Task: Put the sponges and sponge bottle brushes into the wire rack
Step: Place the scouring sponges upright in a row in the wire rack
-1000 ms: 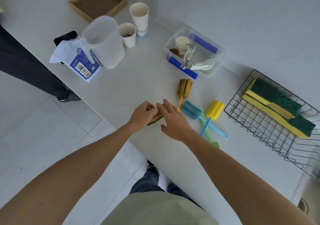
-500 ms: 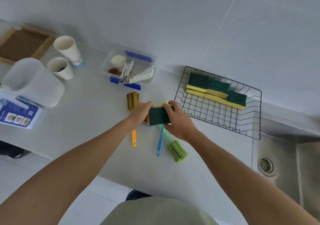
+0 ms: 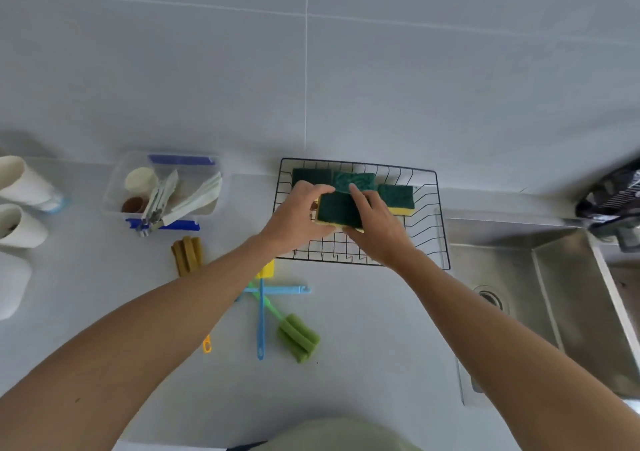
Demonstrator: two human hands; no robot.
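A black wire rack stands on the counter against the wall. Three green-and-yellow sponges lie along its back. My left hand and my right hand together hold a fourth green-and-yellow sponge over the rack's middle. On the counter in front lie sponge bottle brushes: a brown one, a green one, a yellow one with a blue handle, and a light blue handle partly hidden by my left forearm.
A clear plastic box with utensils sits left of the rack. White paper cups stand at the far left. A steel sink with a drain lies right of the rack; a dark faucet head hangs above it.
Both hands lifted the sponge from the counter and carried it right, over the wire rack. The camera swung right, bringing the sink into view.
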